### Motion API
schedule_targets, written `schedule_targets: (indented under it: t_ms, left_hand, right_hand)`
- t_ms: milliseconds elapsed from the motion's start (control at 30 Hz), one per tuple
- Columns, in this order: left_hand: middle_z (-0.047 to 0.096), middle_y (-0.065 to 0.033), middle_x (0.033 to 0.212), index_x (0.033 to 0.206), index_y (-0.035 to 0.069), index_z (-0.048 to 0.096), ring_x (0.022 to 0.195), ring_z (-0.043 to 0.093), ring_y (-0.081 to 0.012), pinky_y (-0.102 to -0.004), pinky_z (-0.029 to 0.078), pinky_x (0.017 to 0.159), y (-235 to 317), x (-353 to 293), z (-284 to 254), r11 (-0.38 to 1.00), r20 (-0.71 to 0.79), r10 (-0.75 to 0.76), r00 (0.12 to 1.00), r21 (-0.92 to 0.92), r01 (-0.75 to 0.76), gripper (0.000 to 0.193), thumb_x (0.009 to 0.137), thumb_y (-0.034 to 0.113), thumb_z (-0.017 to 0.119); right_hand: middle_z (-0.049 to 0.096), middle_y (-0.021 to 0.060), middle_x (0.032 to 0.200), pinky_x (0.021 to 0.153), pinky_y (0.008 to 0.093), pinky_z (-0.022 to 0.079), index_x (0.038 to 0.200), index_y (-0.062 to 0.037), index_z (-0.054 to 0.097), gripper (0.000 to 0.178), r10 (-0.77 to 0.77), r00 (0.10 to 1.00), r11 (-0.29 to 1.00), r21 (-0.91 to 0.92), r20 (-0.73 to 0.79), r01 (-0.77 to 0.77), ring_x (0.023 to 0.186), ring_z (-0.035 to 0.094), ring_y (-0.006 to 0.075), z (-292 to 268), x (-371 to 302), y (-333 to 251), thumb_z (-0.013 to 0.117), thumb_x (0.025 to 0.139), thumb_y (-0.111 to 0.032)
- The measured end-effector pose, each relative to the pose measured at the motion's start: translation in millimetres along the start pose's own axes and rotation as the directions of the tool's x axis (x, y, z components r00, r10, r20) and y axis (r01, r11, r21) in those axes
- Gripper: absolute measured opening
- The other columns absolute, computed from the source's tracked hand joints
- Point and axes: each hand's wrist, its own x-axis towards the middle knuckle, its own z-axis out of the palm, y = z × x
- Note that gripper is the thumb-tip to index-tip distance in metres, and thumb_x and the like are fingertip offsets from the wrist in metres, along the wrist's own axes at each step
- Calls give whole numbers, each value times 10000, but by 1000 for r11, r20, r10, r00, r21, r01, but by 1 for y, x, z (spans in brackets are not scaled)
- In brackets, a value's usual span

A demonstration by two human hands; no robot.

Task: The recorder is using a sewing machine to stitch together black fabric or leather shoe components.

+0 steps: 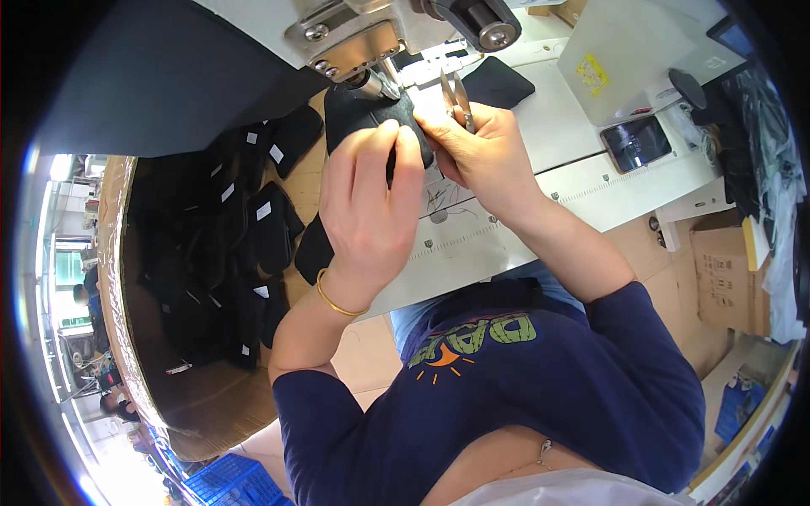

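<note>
While both bare hands are at the sewing head, the left hand (371, 198) is arched with bent fingertips close together over the near part of a black, soft-looking fabric piece (344, 118); its thumb is hidden, so whether it pinches the cloth cannot be told. The right hand (488, 160) has thumb and forefinger closed at the piece's right edge, and its curled fingers retain a pair of small silver metal scissors (463, 97), blades pointing away and apart. The piece lies directly beneath the metal-footed white sewing machine (359, 49); contact with the foot is not clear. In this inspector's judgement it is light, pliant, little prone to slip and not fragile, liable to pucker if pushed; it is best held flat by its outer edges, fingertips clear of the needle area. Beyond the right hand, a black, rounded fabric panel (504, 83) lies on the white worktable with a printed scale (582, 184), with a dark-screened phone (637, 143) farther right. To the left, a large brown cardboard box (126, 337) contains black, white-labelled fabric pieces (272, 232).
</note>
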Motion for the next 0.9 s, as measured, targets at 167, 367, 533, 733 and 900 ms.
schedule_targets:
  t_ms: [167,367,533,733,900]
  left_hand:
    - [603,-114,999,973,13,622,921,596,-274,-358,509,734,-9,4,9,999,3,-39,999,6,38,298,702,74,730]
    - [604,-104,997,964,26,621,924,600,-268,-359,503,743,-12,2,16,999,-7,-47,999,12,47,300,685,71,722]
    - [603,-90,994,973,34,621,924,601,-258,-363,499,749,-13,1,15,999,-19,-48,999,3,48,296,694,67,712]
    - [602,-89,992,974,38,619,924,604,-258,-359,495,737,-16,1,14,998,-19,-57,998,-1,57,287,696,39,690]
    - [606,-89,1001,978,31,619,922,607,-257,-358,493,738,-17,-1,14,998,-18,-55,998,6,55,289,694,17,673]
  right_hand:
    - [594,-16,570,417,202,308,682,-36,623,329,-28,1000,1000,-6,6,28,471,438,13,1,2,4,590,961,-207]
    - [592,-17,566,418,201,306,664,-38,621,343,-20,1000,1000,0,-7,20,469,424,11,2,3,3,587,961,-206]
    - [587,-13,560,414,199,302,665,-32,625,345,-27,1000,1000,-6,16,27,459,416,10,0,3,7,584,962,-203]
    - [584,-12,554,410,199,299,670,-26,631,339,-36,999,999,14,5,36,454,417,7,5,2,4,583,963,-191]
    - [596,-8,567,411,200,301,674,-28,627,341,-45,999,999,12,24,45,463,427,6,5,1,4,573,971,-185]
